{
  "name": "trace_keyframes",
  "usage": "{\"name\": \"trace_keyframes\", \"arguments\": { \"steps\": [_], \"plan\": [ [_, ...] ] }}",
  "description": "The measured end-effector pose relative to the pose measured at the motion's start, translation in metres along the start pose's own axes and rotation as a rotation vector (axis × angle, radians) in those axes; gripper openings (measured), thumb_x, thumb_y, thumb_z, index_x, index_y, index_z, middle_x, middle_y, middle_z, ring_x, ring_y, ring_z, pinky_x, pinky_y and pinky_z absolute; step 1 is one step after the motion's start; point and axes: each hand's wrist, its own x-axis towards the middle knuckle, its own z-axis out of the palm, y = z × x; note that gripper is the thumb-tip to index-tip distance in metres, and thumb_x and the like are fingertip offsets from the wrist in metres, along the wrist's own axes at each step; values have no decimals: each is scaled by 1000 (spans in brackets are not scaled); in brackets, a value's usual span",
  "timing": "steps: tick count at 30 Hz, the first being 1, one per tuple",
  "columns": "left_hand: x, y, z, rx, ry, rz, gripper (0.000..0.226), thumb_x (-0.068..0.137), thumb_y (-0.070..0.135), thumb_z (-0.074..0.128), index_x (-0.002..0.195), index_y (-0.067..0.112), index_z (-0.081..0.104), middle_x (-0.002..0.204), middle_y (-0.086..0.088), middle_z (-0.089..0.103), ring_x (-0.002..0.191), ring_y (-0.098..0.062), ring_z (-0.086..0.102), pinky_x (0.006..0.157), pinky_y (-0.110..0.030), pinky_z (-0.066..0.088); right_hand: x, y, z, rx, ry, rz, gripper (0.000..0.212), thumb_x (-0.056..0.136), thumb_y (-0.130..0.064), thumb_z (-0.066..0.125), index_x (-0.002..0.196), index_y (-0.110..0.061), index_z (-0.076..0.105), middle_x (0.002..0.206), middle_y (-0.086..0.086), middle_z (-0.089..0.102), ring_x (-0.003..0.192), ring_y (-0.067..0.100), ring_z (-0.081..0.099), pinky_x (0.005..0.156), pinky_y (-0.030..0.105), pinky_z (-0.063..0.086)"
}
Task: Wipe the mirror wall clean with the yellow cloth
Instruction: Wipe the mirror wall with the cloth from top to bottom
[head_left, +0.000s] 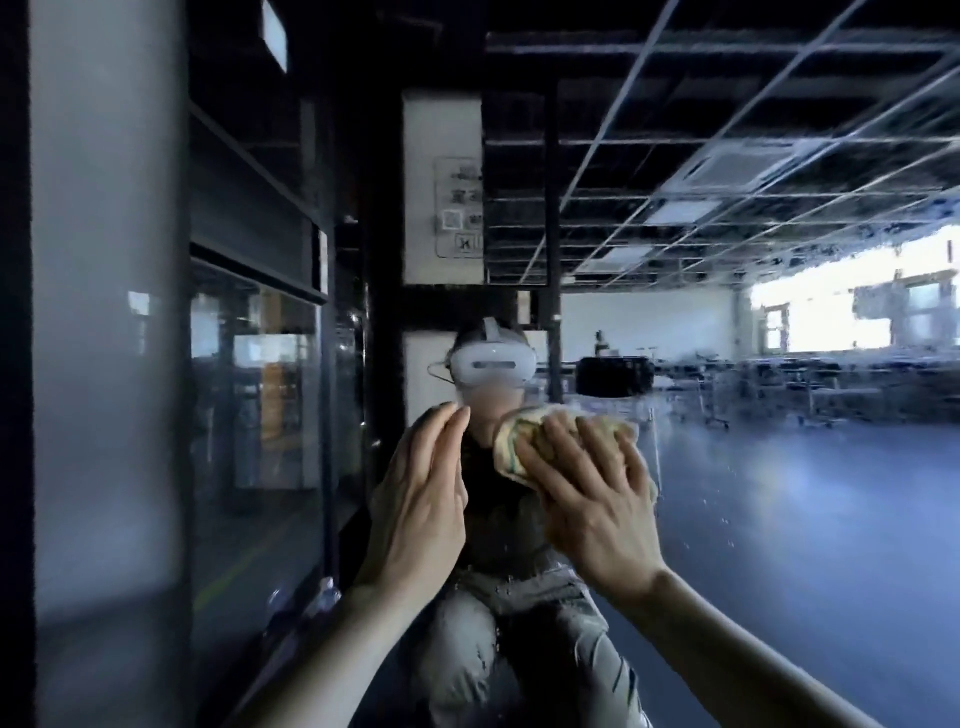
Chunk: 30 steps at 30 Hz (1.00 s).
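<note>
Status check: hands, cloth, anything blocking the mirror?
Right hand presses yellow cloth on mirror wall. Left hand open, empty. Droplets remain; nothing blocking.

Dim, bluish, smeary; right-side window glare.

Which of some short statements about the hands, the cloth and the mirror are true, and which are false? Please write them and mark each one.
1. The right hand presses the yellow cloth against the mirror wall. True.
2. The left hand also holds a cloth. False: it is empty, its fingers straight and held together.
3. Water drops show on the mirror wall to the right of the cloth. True.
4. The yellow cloth hangs spread out flat. False: it is bunched under the right hand.
5. The two hands touch each other. False: a gap lies between them.
</note>
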Motion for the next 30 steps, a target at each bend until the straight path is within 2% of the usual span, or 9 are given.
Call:
{"name": "trace_keyframes", "arguments": {
  "steps": [4, 6, 9, 12, 16, 19, 23, 28, 30],
  "plan": [
    [-9, 1, -1, 68, -88, 47, 66, 81, -6, 51, 142, 13, 35, 148, 5, 25, 135, -20, 33, 101, -47, 41, -11, 10, 1, -68, -101, -191, 61, 76, -37, 54, 136, -38, 41, 144, -7, 43, 130, 23, 37, 104, 49, 28],
    [-4, 5, 5, 117, -117, 91, 62, 83, -3, 45, 141, 14, 35, 148, 3, 27, 136, -20, 32, 104, -47, 38, 0, 31, 0, -77, -102, -200, 63, 77, -36, 56, 138, -38, 40, 144, -7, 44, 132, 23, 36, 108, 47, 25],
    [10, 6, 17, 112, -156, 163, 71, 85, -5, 48, 145, 25, 25, 152, 6, 23, 140, -18, 26, 107, -49, 33, 14, 68, -11, -40, -44, 96, 68, 79, -40, 66, 140, -38, 38, 147, -2, 40, 135, 27, 33, 111, 46, 21],
    [22, 12, 24, 152, -244, 274, 89, 79, -10, 59, 148, 28, 17, 157, 8, 14, 143, -13, 16, 108, -52, 30, 9, 111, -24, 34, 13, 389, 56, 83, -43, 46, 138, -37, 34, 149, 8, 37, 136, 29, 26, 111, 52, 22],
    [32, 38, 36, 140, -213, 286, 67, 81, 0, 33, 145, 18, 25, 155, 1, 23, 143, -9, 15, 112, -41, 26, -9, 88, -22, 88, 97, 668, 56, 82, -46, 39, 135, -29, 44, 147, 16, 37, 135, 33, 25, 111, 54, 18],
    [42, 69, 57, 142, -170, 274, 61, 82, 11, 24, 142, 10, 37, 150, -3, 33, 140, -13, 22, 112, -33, 22, -36, 46, -13, 40, 0, 553, 61, 82, -43, 44, 140, -31, 36, 151, 9, 29, 138, 31, 22, 109, 55, 20],
    [50, 97, 88, 142, -132, 287, 60, 83, 8, 27, 143, 9, 33, 151, -2, 31, 139, -14, 28, 110, -36, 32, -44, 69, -16, 25, -50, 356, 65, 80, -40, 53, 142, -37, 32, 151, -3, 28, 140, 24, 24, 108, 48, 23],
    [47, 95, 89, 279, -166, 334, 61, 84, 15, 32, 144, 6, 32, 152, -5, 29, 141, -14, 22, 109, -35, 30, 22, 125, -36, 152, 55, 691, 63, 80, -47, 35, 140, -31, 43, 150, 4, 36, 139, 29, 26, 112, 51, 19],
    [47, 100, 86, 318, -157, 328, 57, 86, 21, 30, 141, 6, 39, 149, -6, 34, 139, -16, 28, 109, -34, 28, 34, 140, -38, 141, 66, 692, 67, 77, -47, 35, 141, -32, 41, 151, 5, 34, 139, 29, 24, 113, 49, 16]
  ]
}}
